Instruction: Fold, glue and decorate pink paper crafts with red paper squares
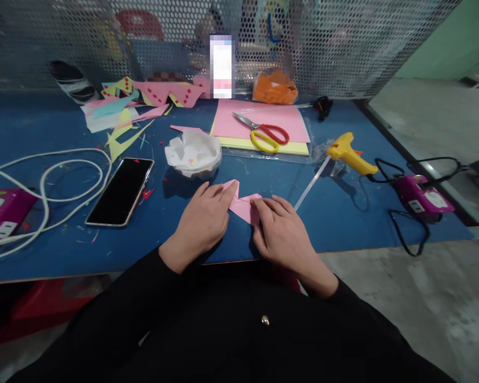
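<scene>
A folded piece of pink paper (245,209) lies on the blue table near its front edge, with two pointed flaps at the top. My left hand (205,215) presses its fingers on the paper's left flap, pinning it down. At the right flap, my right hand (281,226) pinches the paper between thumb and fingers. The hands cover both outer sides of the paper. Just beyond my left hand stands a crumpled white paper bowl (193,153) with small scraps inside.
Behind lie scissors (260,132) on pink and yellow sheets (223,121). A yellow glue gun (351,154) with a glue stick (312,183) is at right, near a purple power socket (423,196). Left are a phone (121,191), a white cable (43,191) and paper scraps (123,135).
</scene>
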{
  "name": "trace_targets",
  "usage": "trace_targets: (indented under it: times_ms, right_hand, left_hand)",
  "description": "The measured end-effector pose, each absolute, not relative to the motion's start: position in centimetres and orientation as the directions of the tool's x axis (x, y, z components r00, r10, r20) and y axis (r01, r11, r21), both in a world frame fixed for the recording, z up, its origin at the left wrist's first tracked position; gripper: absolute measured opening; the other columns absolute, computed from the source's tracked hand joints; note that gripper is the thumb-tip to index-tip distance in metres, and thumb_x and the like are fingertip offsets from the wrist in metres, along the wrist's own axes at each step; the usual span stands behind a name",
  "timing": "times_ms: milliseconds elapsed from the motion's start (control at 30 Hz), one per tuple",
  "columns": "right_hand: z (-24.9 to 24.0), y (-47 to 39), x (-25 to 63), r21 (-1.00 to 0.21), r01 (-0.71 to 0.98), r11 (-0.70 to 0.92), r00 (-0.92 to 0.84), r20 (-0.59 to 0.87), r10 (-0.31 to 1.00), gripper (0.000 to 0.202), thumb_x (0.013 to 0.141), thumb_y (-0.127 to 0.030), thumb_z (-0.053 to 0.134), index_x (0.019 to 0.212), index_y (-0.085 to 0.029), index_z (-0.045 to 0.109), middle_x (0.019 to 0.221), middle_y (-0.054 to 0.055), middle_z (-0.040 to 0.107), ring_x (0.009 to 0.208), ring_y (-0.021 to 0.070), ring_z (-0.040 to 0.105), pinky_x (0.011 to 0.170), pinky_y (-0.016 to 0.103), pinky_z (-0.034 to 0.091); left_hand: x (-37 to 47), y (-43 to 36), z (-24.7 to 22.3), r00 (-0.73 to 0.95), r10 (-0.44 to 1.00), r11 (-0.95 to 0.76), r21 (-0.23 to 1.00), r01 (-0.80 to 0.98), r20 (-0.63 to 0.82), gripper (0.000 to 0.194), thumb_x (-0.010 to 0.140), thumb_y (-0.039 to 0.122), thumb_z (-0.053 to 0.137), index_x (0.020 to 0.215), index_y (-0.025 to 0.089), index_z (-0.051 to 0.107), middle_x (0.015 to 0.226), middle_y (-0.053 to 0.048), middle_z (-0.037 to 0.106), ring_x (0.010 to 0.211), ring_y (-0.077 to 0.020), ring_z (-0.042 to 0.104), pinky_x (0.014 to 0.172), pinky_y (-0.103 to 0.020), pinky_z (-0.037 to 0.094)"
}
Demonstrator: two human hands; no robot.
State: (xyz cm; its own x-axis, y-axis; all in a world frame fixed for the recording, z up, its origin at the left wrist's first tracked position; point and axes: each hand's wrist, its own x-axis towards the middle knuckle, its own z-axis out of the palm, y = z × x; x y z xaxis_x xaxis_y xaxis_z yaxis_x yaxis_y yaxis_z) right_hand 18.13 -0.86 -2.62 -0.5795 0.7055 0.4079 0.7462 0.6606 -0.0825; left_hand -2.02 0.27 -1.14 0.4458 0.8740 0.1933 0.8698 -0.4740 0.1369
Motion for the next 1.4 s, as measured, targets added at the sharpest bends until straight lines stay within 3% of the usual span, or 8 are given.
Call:
trace_targets:
  times_ms: [233,433,567,733,1033,1200,1400]
  right_hand:
    - [-2.6,-0.9,18.6,-0.183,0.759,0.625,-0.504,0.441,0.742,0.048,0.089,-0.022,0.05,0.133,-0.003,0.053,0.128,0.02,0.067,0.123,0.0296,0.06,0.112,0.049,0.042]
    - [-2.9,-0.9,18.8,-0.211,0.782,0.587,-0.393,0.563,0.727,0.045,0.091,-0.025,0.055,0.132,-0.009,0.052,0.127,0.017,0.068,0.121,0.0282,0.062,0.109,0.049,0.045]
    - [-3.1,-1.0,18.8,-0.191,0.793,0.578,-0.337,0.653,0.678,0.042,0.089,-0.028,0.062,0.127,-0.011,0.055,0.116,0.015,0.073,0.114,0.028,0.066,0.107,0.049,0.047]
    - [-3.0,-1.2,18.9,-0.141,0.779,0.61,-0.405,0.629,0.663,0.036,0.087,-0.03,0.066,0.118,-0.013,0.058,0.108,0.011,0.075,0.115,0.0287,0.066,0.109,0.049,0.042]
    - [-1.6,-0.7,19.6,-0.061,0.785,0.616,-0.536,0.432,0.725,0.032,0.084,-0.03,0.068,0.11,-0.011,0.063,0.109,0.014,0.071,0.115,0.0302,0.064,0.113,0.051,0.035]
    - [-0.7,-0.5,19.2,0.004,0.762,0.648,-0.598,0.388,0.701,0.024,0.086,-0.024,0.065,0.108,-0.013,0.063,0.112,0.014,0.071,0.114,0.0282,0.064,0.114,0.05,0.034]
    - [-1.2,-0.7,19.2,-0.007,0.766,0.642,-0.58,0.422,0.697,0.018,0.089,-0.025,0.062,0.105,-0.015,0.064,0.107,0.011,0.073,0.11,0.0262,0.065,0.113,0.051,0.036]
  left_hand:
    - [-1.7,-0.2,-2.0,0.434,0.865,-0.477,0.144,0.867,0.251,0.058,0.091,0.009,0.041,0.149,0.007,0.042,0.149,-0.015,0.054,0.133,-0.028,0.05,0.115,-0.048,0.036]
    - [-1.7,-0.2,-2.0,0.417,0.854,-0.483,0.172,0.859,0.312,0.052,0.09,0.008,0.043,0.142,0.004,0.049,0.14,-0.017,0.061,0.127,-0.0286,0.055,0.112,-0.045,0.04]
    - [-2.0,-0.1,-1.3,0.278,0.886,-0.374,0.216,0.902,0.371,0.042,0.095,0.015,0.043,0.133,0.002,0.058,0.129,-0.018,0.066,0.122,-0.0297,0.057,0.108,-0.044,0.042]
    - [-2.8,0.5,-0.3,0.11,0.96,-0.172,0.233,0.957,0.257,0.038,0.096,0.028,0.048,0.124,0.008,0.065,0.115,-0.015,0.069,0.11,-0.0323,0.059,0.097,-0.046,0.047]
    - [-3.6,1.6,-0.1,0.043,0.99,-0.08,0.283,0.956,0.135,0.027,0.088,0.04,0.06,0.099,0.016,0.067,0.099,-0.012,0.069,0.098,-0.0304,0.06,0.084,-0.041,0.046]
    - [-3.6,1.5,0.2,0.027,0.998,-0.044,0.353,0.935,0.053,0.021,0.086,0.041,0.06,0.08,0.021,0.062,0.089,-0.007,0.068,0.088,-0.0252,0.061,0.073,-0.036,0.043]
    - [-3.7,0.5,0.8,-0.037,0.998,0.053,0.406,0.912,-0.047,0.024,0.086,0.042,0.056,0.071,0.023,0.061,0.07,-0.001,0.067,0.064,-0.0191,0.058,0.055,-0.03,0.032]
